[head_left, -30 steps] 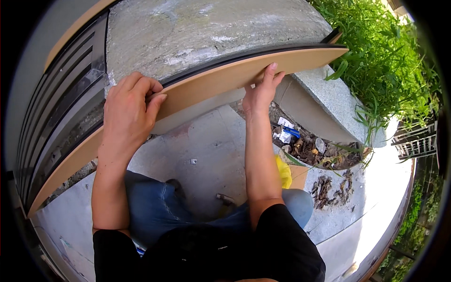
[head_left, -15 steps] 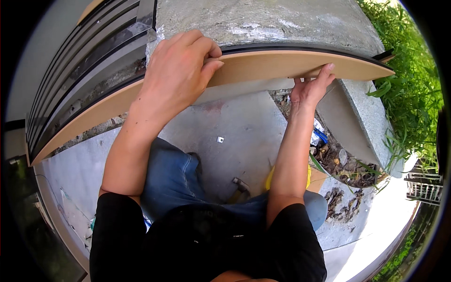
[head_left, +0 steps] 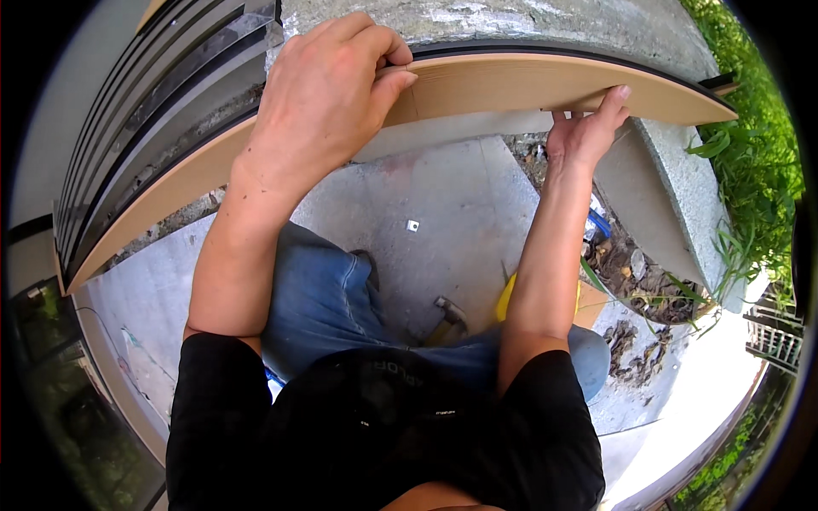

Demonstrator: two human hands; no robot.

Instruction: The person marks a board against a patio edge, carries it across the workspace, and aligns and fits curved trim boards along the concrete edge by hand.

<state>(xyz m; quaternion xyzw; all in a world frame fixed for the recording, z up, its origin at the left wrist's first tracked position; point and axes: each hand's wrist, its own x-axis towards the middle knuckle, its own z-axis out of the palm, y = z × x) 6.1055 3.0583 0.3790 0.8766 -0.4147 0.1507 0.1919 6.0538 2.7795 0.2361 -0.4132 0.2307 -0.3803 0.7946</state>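
Note:
A long tan board [head_left: 473, 85] with a black top edge runs across the upper view, along the concrete ledge [head_left: 477, 21]. My left hand [head_left: 324, 98] is closed on the board’s top edge left of its middle, thumb and curled fingers pinching it. My right hand [head_left: 588, 128] holds the board nearer its right end from below, thumb on its face and fingers partly hidden at the lower edge. Under the board are grey paving [head_left: 452, 187] and a small square metal piece [head_left: 412, 225].
Black metal slats [head_left: 128, 119] stand at upper left. A speckled slab [head_left: 673, 196], leaf debris [head_left: 630, 358] and weeds [head_left: 754, 162] are at right. A hammer [head_left: 449, 319], a blue-handled tool [head_left: 598, 223] and a yellow object [head_left: 509, 300] lie near my jeans-covered legs [head_left: 315, 298].
The view has shifted, so the board, ledge and ground appear higher and further right. Both my hands have moved up and right in the picture, still on the board.

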